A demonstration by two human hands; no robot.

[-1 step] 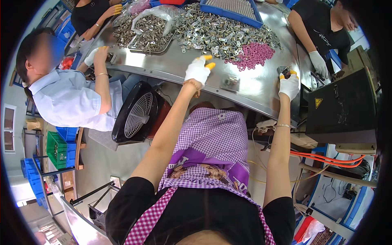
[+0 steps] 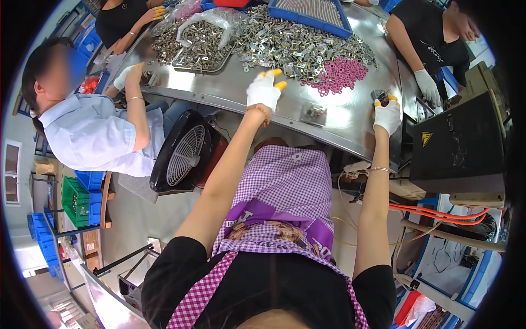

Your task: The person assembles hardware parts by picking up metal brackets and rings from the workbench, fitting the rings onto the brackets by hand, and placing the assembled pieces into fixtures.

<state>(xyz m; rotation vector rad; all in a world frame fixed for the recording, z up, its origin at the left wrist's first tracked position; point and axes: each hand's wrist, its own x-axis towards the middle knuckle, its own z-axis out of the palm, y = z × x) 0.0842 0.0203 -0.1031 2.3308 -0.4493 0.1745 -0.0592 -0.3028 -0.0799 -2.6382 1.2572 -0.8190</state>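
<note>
Moved left hand (image 2: 263,92) slightly leftward, with parted, seemingly empty fingers, nearer the jumbled metal parts (image 2: 279,50) just beyond than right hand (image 2: 388,116). Cannot tell latter's grip at dark block (image 2: 378,94).

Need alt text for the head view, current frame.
A person's gloved left hand is open over a metal table, near a heap of small metal parts; the right hand is at a small dark object by the table's right end. Pink rings lie at the heap's edge.

black fan (image 2: 185,156) beside co-worker (image 2: 98,131); green bin (image 2: 69,193), left; orange hoses (image 2: 416,209) below dark cabinet (image 2: 466,145).
</note>
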